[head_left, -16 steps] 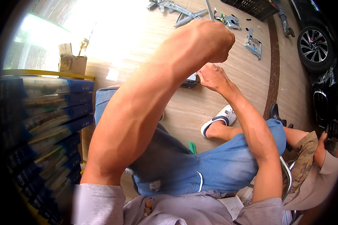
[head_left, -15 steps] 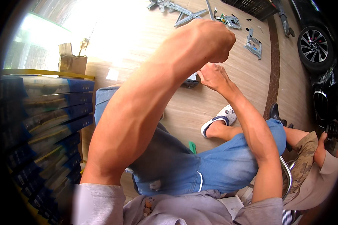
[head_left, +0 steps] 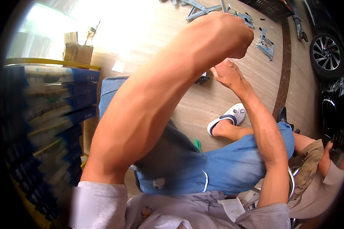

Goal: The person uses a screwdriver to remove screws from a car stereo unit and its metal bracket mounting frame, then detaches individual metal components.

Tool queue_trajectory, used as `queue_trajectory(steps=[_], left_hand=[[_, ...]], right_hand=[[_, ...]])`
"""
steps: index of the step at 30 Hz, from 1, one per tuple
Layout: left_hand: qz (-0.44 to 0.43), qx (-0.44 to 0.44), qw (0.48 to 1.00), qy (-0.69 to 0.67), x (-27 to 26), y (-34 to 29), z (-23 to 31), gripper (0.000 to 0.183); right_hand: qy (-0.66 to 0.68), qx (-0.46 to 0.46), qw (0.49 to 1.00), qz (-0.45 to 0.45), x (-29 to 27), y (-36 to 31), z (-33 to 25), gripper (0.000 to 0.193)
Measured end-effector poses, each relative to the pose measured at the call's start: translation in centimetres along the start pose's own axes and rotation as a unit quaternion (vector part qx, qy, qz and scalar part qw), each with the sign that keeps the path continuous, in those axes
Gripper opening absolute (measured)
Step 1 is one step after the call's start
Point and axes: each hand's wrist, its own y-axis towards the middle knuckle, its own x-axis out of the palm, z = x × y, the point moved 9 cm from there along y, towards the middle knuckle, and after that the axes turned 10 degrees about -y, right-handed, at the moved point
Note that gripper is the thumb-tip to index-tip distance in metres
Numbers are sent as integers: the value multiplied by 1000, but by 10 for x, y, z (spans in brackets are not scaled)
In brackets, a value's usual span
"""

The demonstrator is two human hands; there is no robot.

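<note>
- Right fingers (head_left: 215, 72): curled inward, little gap showing; tips hidden, so we can't tell whether they grip anything.
- Left fingers (head_left: 250, 37): folded into a fist shape just beyond the right ones; undersides turned away, hold can't be told.
- Dark boxy part (head_left: 203, 80): just left of the right fingers and a little nearer the body, mostly behind the left forearm (head_left: 153, 91). We can't confirm contact.
- Key relation, our judgement: the right hand (head_left: 230, 75) looks nearer to this part than the left hand (head_left: 239, 40); long axis not readable, too much covered.
- Floor (head_left: 195, 110): spreads beneath and around both sets of fingers.
- Grey metal bracket (head_left: 269, 47): right of the left fingers, apart.
- Crossed metal linkage (head_left: 202, 10): beyond the left fingers, leftward.
- Black crate (head_left: 275, 9): farther out, beyond and right.
- White clog (head_left: 236, 113): bodyward of the right fingers, well apart.
- Blue boxes (head_left: 84, 89): stacked far left of the fingers.
</note>
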Motion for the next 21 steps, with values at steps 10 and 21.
queue_trajectory(steps=[10, 21], left_hand=[[165, 80, 981, -55, -19, -23, 2, 16], [272, 157, 946, -83, -28, -33, 7, 14]], right_hand=[[-9, -31, 999, 31, -4, -7, -11, 26], [-14, -113, 989, 90, -2, -8, -4, 27]])
